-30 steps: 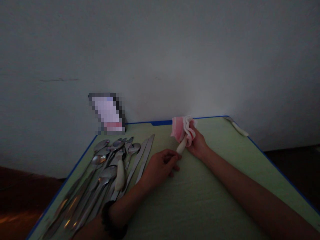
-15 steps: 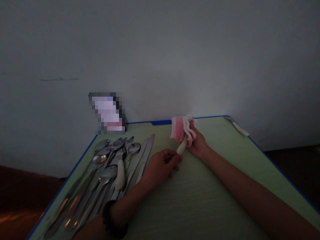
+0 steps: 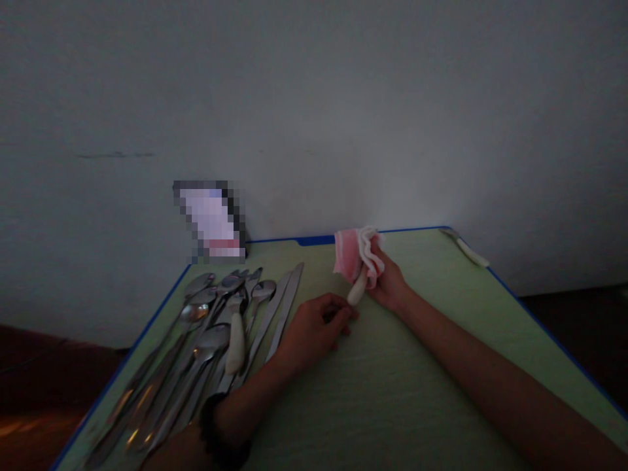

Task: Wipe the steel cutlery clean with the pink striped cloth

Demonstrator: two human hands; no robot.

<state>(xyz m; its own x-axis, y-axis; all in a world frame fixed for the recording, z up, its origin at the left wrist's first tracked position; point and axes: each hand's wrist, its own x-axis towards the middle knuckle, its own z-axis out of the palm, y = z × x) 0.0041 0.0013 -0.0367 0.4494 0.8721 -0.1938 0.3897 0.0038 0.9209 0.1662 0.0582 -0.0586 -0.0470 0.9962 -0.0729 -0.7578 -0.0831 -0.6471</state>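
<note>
My right hand (image 3: pixel 391 280) is closed round a bunched pink-and-white cloth (image 3: pixel 349 254), which wraps the far part of a piece of cutlery. Out of the cloth, toward my left hand, sticks its white handle (image 3: pixel 359 288); the covered end is hidden, so its kind cannot be told. My left hand (image 3: pixel 318 325), a dark beaded bracelet at the wrist, pinches the tip of that handle. Just left of this hand lie two table knives (image 3: pixel 288 302), side by side. A white-handled fork (image 3: pixel 235 343) rests on the pile beyond them.
Several metal spoons (image 3: pixel 210 340) and other cutlery overlap on the left of the green table (image 3: pixel 417 392), which has a blue edge. A blurred-out phone-like device (image 3: pixel 210 219) leans on the wall. Another white-handled utensil (image 3: pixel 471 252) lies at the far right corner.
Almost nothing differs. The cloth has shifted very slightly to the left, while both hands keep their hold and the cutlery on the table stays put.
</note>
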